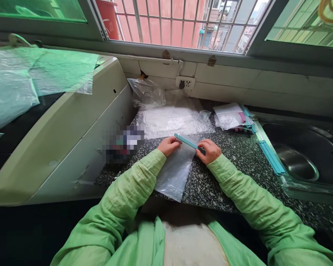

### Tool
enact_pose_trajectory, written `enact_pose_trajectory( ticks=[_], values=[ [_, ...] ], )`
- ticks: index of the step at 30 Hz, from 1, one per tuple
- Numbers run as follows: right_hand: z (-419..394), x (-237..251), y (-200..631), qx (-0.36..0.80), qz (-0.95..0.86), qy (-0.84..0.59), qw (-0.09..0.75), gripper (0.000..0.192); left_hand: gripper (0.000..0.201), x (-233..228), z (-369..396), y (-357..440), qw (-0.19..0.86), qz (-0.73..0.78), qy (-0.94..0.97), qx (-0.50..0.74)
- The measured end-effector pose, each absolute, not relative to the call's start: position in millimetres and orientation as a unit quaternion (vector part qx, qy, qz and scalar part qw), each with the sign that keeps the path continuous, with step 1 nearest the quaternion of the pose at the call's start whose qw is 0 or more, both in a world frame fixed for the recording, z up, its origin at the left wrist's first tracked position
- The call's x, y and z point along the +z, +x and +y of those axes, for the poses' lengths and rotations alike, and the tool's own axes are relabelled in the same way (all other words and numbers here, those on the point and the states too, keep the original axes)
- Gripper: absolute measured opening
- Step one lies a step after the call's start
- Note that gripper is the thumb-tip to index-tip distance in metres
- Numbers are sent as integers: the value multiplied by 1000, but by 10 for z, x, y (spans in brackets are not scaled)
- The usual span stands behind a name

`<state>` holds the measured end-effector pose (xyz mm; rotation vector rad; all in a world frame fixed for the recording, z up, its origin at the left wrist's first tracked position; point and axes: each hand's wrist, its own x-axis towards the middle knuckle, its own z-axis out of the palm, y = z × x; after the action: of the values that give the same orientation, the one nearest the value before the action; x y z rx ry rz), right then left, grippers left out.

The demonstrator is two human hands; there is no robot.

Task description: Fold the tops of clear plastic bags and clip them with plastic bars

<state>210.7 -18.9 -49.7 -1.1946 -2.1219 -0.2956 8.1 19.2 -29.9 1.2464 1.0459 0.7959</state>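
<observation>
A light blue bag sealing clip (186, 141) is held slantwise above the counter, its left end higher in view. My left hand (168, 146) is closed near that left end, pinching it with the bag's edge. The clip's right end is gripped between thumb and fingers of my right hand (209, 150), where a dark tip shows. Below the clip a clear plastic bag (174, 173) hangs toward the counter's front edge. Whether the clip is closed on the bag I cannot tell.
A stack of clear bags (172, 120) lies at the back of the speckled counter (208, 188). Right of it are smaller bags with pink and blue clips (230, 116). Blue clips (270, 157) rest at the rim of the sink (294, 162). A cream-coloured appliance (80, 129) stands left.
</observation>
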Motion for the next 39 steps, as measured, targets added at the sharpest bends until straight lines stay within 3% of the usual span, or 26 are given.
enact_pose_trajectory(
  ticks=[4,14,39],
  values=[
    [-187,-525,2091,-137,-830,-441,313,14,4,-259,186,72,617,459,531,355],
    [-185,-537,2085,-170,-844,-424,282,19,51,-395,233,38,592,424,555,402],
    [-196,-366,1966,-196,-840,-391,322,23,45,-248,111,90,537,445,604,387]
  ],
)
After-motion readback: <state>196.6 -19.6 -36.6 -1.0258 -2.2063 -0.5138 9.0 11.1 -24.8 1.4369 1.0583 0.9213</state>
